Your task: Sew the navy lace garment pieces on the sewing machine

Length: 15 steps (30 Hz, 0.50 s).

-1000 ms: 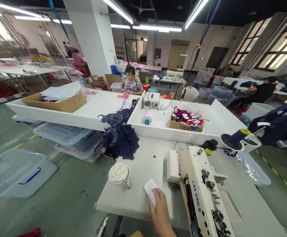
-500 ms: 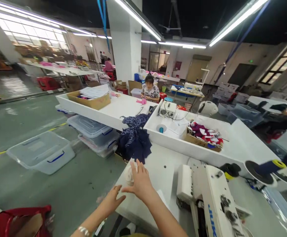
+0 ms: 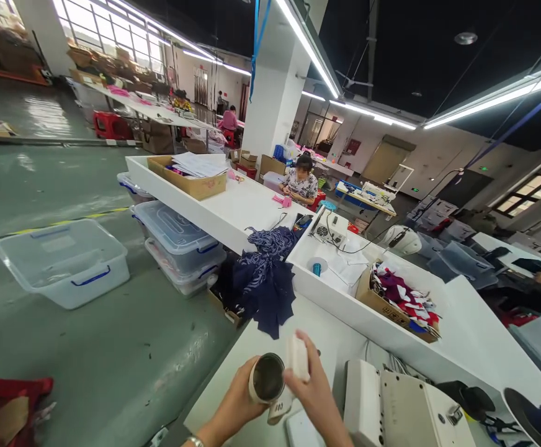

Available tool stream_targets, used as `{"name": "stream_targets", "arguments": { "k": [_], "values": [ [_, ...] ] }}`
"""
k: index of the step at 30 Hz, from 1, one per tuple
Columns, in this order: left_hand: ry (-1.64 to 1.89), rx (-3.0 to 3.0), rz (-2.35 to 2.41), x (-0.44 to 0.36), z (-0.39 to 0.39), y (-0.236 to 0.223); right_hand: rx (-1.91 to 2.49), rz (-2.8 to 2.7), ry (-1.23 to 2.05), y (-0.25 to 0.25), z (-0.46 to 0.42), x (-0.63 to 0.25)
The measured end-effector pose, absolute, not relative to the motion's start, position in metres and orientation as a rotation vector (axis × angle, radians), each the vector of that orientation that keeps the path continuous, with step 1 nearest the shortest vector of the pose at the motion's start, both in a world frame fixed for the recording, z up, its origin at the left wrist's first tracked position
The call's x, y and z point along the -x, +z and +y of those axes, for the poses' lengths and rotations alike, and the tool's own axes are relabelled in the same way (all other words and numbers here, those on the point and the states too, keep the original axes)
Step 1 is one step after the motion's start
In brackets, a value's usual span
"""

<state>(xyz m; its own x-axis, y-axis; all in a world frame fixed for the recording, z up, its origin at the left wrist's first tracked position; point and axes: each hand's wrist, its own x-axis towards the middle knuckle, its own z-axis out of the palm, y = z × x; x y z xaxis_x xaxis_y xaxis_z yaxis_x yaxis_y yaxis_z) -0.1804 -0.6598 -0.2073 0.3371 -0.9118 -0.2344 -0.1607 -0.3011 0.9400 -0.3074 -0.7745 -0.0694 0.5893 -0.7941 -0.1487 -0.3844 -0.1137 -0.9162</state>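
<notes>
Two hands (image 3: 239, 397) (image 3: 316, 383) grip; left, a round, dark-mouthed cup (image 3: 269, 379); right, a thick, pale lid (image 3: 299, 358).

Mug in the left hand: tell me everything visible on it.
The mug is off-white outside, with a dark rim and a dark grey, metallic-looking interior. It is open, its round mouth facing the camera; contents can't be made out. The handle points toward the lower right of the picture and bears small dark characters, too blurred to read surely. The left hand grips its side, above the white tabletop; whether its base touches that is hidden.
</notes>
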Motion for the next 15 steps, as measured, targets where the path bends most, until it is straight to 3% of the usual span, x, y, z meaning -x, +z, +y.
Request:
{"name": "stream_targets", "arguments": {
  "k": [3,7,15],
  "values": [
    [-1.038,-1.679,-0.997,0.173,-0.655,-0.189,1.203,0.994,-0.628,-0.059,-0.785,0.342],
    [-1.022,-1.575,-1.082,0.152,-0.660,-0.129,0.624,0.971,-0.673,-0.047,-0.783,0.364],
    [-0.681,-1.607,-1.227,0.113,-0.670,0.007,0.267,0.926,-0.483,-0.051,-0.755,0.336]
  ]
}}
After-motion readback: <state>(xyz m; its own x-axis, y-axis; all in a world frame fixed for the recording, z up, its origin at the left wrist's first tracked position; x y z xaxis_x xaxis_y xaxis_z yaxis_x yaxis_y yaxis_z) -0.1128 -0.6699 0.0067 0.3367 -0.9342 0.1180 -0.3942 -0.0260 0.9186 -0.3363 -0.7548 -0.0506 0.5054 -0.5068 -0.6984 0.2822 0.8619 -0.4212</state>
